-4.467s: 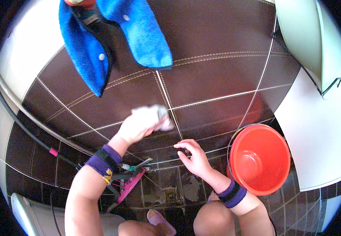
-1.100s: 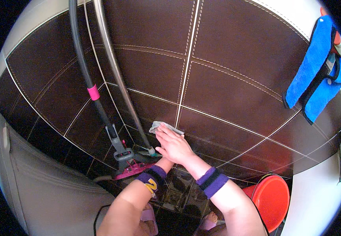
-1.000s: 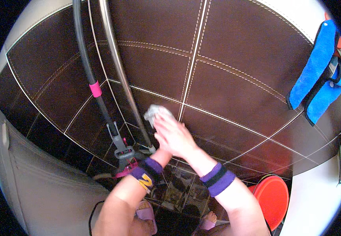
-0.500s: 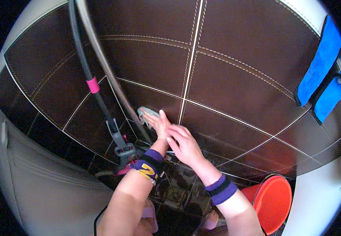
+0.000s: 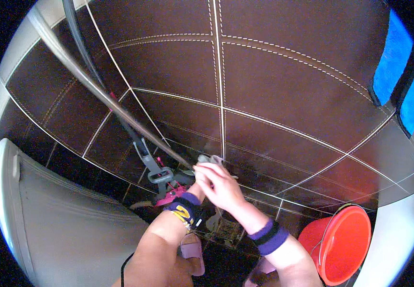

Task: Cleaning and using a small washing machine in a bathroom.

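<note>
A crumpled pale grey cloth (image 5: 210, 159) lies low against the brown tiled wall, just past my fingers. My left hand (image 5: 199, 186) is at the cloth, its fingers mostly hidden behind my right hand; it seems to hold the cloth. Across it reaches my right hand (image 5: 222, 188), fingers slightly bent over the left hand and thumb apart, with nothing seen in its grasp. Purple-and-black bands circle both wrists. A shiny metallic pole or hose (image 5: 102, 95) slants down from the upper left and ends close to my hands.
Left of my hands leans a dark-handled mop (image 5: 159, 174) with a grey joint and pink head. A grey panel (image 5: 73, 210) fills the lower left. A red bucket (image 5: 343, 244) stands at lower right. Blue cloths (image 5: 393, 57) hang at upper right. Below is a floor drain (image 5: 227, 231).
The cloth and both hands have moved down and rightward along the wall. My right hand now covers more of the left. The view has shifted, and the metallic pole slants more.
</note>
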Demonstrator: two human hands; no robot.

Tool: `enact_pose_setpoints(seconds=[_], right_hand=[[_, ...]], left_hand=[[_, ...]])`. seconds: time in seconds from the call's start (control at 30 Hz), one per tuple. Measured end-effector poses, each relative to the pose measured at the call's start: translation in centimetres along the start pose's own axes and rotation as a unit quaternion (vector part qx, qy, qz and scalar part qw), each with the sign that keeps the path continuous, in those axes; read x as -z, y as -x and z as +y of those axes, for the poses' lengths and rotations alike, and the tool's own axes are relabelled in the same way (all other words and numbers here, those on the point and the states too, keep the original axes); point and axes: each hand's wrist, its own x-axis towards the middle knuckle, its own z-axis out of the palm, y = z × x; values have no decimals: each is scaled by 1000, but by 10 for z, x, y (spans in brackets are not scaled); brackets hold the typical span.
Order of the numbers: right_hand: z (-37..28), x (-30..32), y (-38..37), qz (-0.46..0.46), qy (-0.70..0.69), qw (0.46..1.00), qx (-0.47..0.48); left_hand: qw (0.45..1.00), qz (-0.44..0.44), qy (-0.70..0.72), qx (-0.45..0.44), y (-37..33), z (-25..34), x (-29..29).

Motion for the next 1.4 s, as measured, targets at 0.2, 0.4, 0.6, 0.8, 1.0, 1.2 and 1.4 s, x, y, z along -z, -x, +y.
enact_pose_setpoints(seconds=[0.2,0.4,0.6,0.8,1.0,1.2,1.4], right_hand=[[13,-55,-52,-13,81,996,-47],[31,-115,-81,-76,114,990,-23],[38,-93,-80,-90,161,982,-46],[27,-63,-94,-84,107,989,-65],[30,-66,-100,-64,56,992,-98],[17,-67,-118,-48,60,995,-66],[49,-80,-127,-29,27,996,-79]], left_hand=[[982,-56,-167,63,57,28,-24],[904,-83,-417,-48,64,63,0],[972,-77,-222,3,82,81,-40],[805,-28,-571,-159,85,98,-43],[763,16,-613,-203,102,104,-64],[726,53,-634,-262,104,107,-67],[724,43,-660,-196,98,99,-59]])
